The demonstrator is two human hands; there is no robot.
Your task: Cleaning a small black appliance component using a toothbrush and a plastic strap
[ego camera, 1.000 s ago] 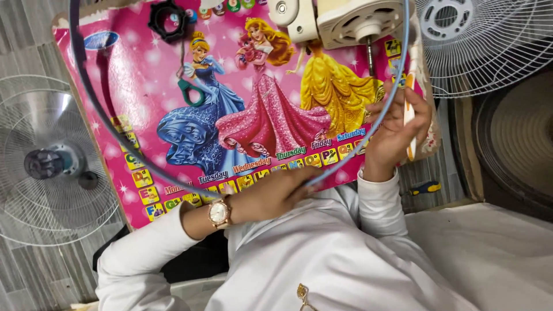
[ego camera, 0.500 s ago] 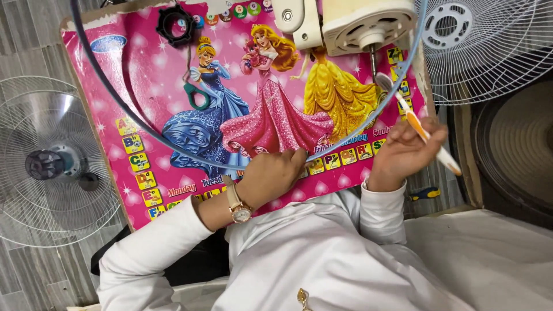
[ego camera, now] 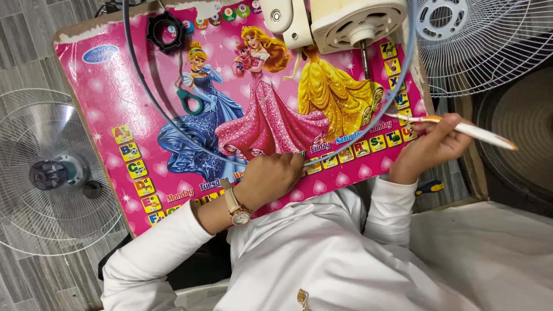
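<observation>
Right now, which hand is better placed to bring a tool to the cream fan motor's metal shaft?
Probably the right hand: it holds the white-and-orange tool below the metal shaft. The left hand rests on the thin blue hoop.

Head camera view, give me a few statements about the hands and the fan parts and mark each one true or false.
1. The right hand holds a screwdriver with a white and orange handle. True.
2. The left hand holds the fan motor. False: it rests on the pink picture board at the blue ring; the fan motor sits apart at the top.
3. A wristwatch is on the left wrist. True.
4. The black knob lies on the floor. False: it lies on the board's upper part.
5. A white wire fan guard lies at the upper right. True.
</observation>
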